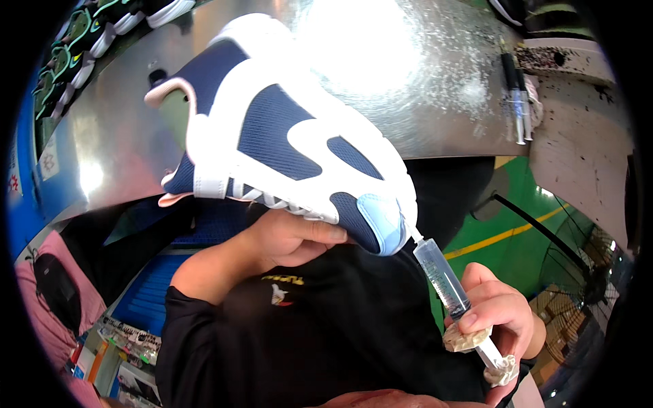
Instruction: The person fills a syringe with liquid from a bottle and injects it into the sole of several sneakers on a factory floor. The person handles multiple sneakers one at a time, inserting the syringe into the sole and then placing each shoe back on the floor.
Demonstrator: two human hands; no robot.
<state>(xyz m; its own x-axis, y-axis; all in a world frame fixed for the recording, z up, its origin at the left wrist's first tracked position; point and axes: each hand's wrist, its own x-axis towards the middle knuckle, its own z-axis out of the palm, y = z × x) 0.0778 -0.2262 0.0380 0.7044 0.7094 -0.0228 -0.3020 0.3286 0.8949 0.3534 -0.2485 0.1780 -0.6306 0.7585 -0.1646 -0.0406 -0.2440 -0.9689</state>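
A navy and white sneaker with a light blue toe tilts in front of me, its toe pointing down to the right. My left hand is closed on it at the laces near the toe; the thumb lies along the upper and the other fingers are mostly hidden. In my right hand is a clear syringe with tape-like wrapping around its flange and plunger end. Its tip meets the edge between the toe and the white sole. Dark liquid seems to sit low in the barrel, though I cannot be sure.
A scratched metal table lies behind the sneaker, with bright glare on it. Two more syringes rest at its right edge. Several shoes line the far left. A person in pink is at left; a fan stands at right.
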